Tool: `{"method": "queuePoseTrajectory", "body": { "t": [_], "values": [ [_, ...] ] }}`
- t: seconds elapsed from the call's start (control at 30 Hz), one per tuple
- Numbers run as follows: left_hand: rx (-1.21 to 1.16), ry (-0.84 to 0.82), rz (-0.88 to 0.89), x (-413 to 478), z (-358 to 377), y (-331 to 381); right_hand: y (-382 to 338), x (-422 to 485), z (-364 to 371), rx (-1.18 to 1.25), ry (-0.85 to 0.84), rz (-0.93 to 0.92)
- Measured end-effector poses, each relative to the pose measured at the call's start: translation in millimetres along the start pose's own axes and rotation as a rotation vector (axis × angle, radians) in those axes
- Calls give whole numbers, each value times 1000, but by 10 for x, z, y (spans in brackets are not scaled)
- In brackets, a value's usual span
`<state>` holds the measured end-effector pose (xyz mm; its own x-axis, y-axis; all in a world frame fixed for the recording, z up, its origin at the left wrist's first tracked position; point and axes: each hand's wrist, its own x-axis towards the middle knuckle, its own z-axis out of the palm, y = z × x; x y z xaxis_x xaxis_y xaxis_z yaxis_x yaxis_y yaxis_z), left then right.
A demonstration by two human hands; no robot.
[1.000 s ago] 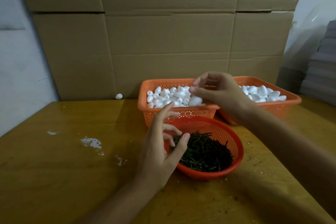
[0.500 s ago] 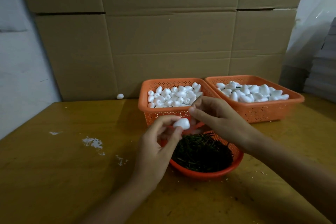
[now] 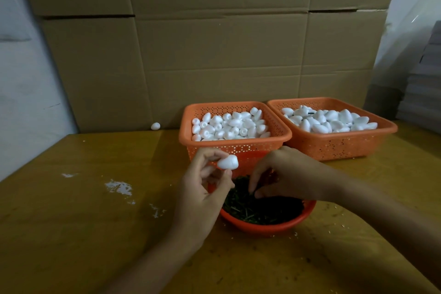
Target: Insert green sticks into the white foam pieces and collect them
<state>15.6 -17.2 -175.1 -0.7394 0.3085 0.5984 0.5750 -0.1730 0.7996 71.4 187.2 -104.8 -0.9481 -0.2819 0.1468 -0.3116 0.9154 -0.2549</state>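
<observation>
**Trainee:** What step is in hand?

**Instructor:** Stick pick-up, by my reading. The left hand (image 3: 202,196) pinches one foam piece (image 3: 228,162) between thumb and fingertips, raised over the near-left rim of the round bowl (image 3: 262,228). The right hand (image 3: 286,174) is down in the green sticks (image 3: 262,210) that fill the bowl, thumb and forefinger drawn close together. Whether a stick is caught between them cannot be told.

**Trainee:** How is it done well?

**Instructor:** Take a single stick, near one end. Turn the foam piece until its hole faces the right hand; no hole shows on it from here, so check first. Keep the pinch light, since foam probably dents. Push along the stick's own axis, not at an angle.

**Trainee:** Where do parts go?

**Instructor:** The left basket (image 3: 238,148), just beyond the bowl, holds blank pieces, several with a hole showing. The right basket (image 3: 334,145) sits beside it. A dark stem shows among its pieces, so it is probably the collection point.

**Trainee:** And the surroundings?

**Instructor:** The yellow-brown table (image 3: 71,234) carries white smears (image 3: 119,187) at the left and fine crumbs near the bowl. A stray foam piece (image 3: 155,126) lies far left, against the cardboard cartons (image 3: 214,43) that close off the back. A grey stack (image 3: 424,93) stands far right.
</observation>
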Motion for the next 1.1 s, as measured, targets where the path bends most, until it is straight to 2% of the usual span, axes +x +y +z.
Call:
{"method": "queuePoseTrajectory", "body": {
  "t": [0.2, 0.33, 0.4, 0.7, 0.93, 1.1],
  "values": [
    [3, 3, 11, 10, -2, 8, 16, 44, -70, 303, 142, -43],
    [-20, 29, 21, 22, -1, 15, -13, 7, -124, 813, 88, 2],
    [-38, 46, 16, 30, -4, 13, -24, -5, -140, 949, 83, 2],
    [-38, 35, 38, 34, -20, 0, 20, 2, -158, 1038, 132, 4],
    [-16, 29, 26, 30, -28, -12, 52, 43, -125, 1165, 377, 67],
    [-56, 52, 13, 43, -8, 17, 37, 42, -119, 1160, 429, 66]
  ]
}}
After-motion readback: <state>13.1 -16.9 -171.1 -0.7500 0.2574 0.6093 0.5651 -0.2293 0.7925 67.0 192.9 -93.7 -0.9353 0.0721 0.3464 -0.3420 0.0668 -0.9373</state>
